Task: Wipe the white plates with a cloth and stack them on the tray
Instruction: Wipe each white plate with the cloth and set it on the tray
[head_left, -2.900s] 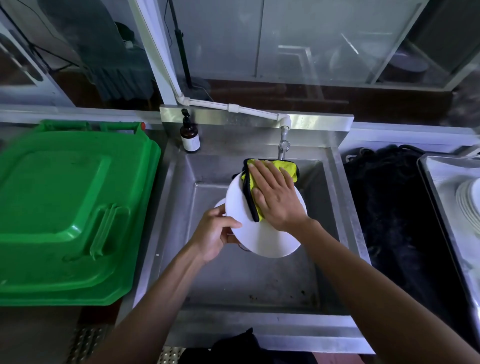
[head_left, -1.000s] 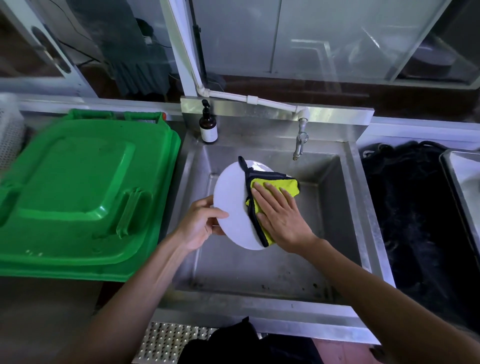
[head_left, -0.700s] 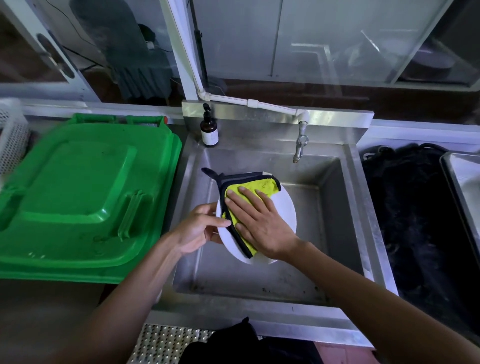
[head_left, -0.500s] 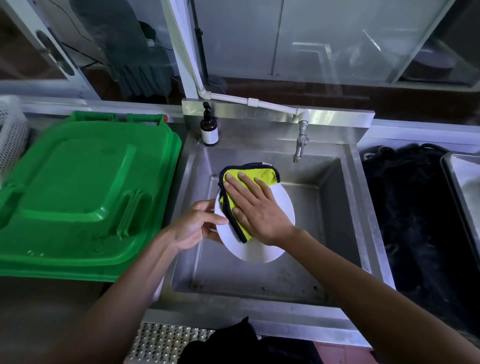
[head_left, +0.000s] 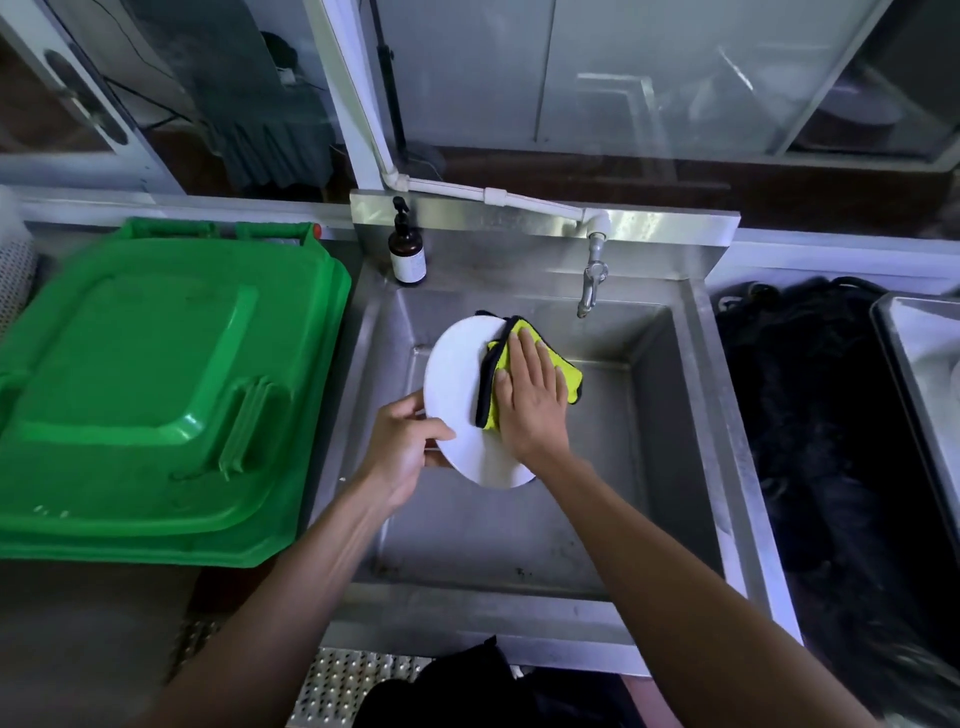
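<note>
Bin lid (head_left: 156, 395): green plastic, flat on the counter left of the basin.
Left hand (head_left: 402, 449): closed on the plate's lower left rim.
Plate (head_left: 457, 395): white, tilted, held above the steel sink (head_left: 670, 415).
Cloth (head_left: 524, 371): yellow, dark-edged, on the plate's right side.
Right hand (head_left: 532, 400): open, flat, fingers together, pressing the cloth.
Tray (head_left: 898, 353): far right edge, mostly out of frame.
</note>
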